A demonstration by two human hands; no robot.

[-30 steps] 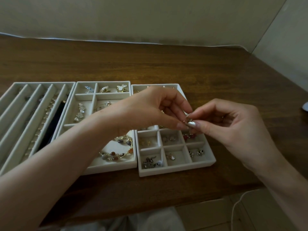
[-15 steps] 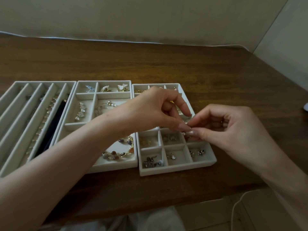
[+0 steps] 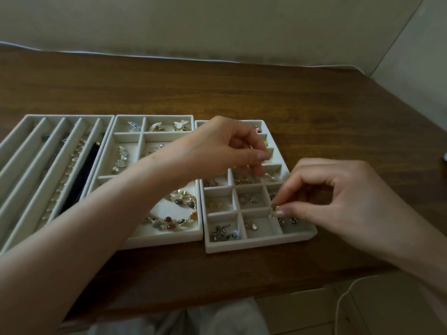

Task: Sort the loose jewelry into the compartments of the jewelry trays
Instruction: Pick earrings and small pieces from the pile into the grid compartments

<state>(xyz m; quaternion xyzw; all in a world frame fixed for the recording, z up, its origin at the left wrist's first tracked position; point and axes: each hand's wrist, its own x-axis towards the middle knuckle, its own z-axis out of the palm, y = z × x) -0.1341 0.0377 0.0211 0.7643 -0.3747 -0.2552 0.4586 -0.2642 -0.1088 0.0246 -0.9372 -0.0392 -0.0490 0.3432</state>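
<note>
The left hand (image 3: 225, 151) hides the grid tray's (image 3: 261, 245) far cells; whether its pinched fingertips hold anything is unclear. Apart from it, above the tray's near right cells, the right hand (image 3: 343, 201) pinches a tiny gold piece (image 3: 275, 209). The tray's near-left cell holds silver charms (image 3: 223, 232).

was a dark brown wood-grain tabletop (image 3: 242, 88). bore three pale jewelry trays side by side near the front edge, set edge to edge: a long-slot tray (image 3: 72, 116) at the left, a mixed-compartment tray (image 3: 164, 240) in the middle, a small-grid tray (image 3: 254, 246) at the right. held also a pale scrap (image 3: 445, 157) at the far right, cut off, too little to name.
</note>
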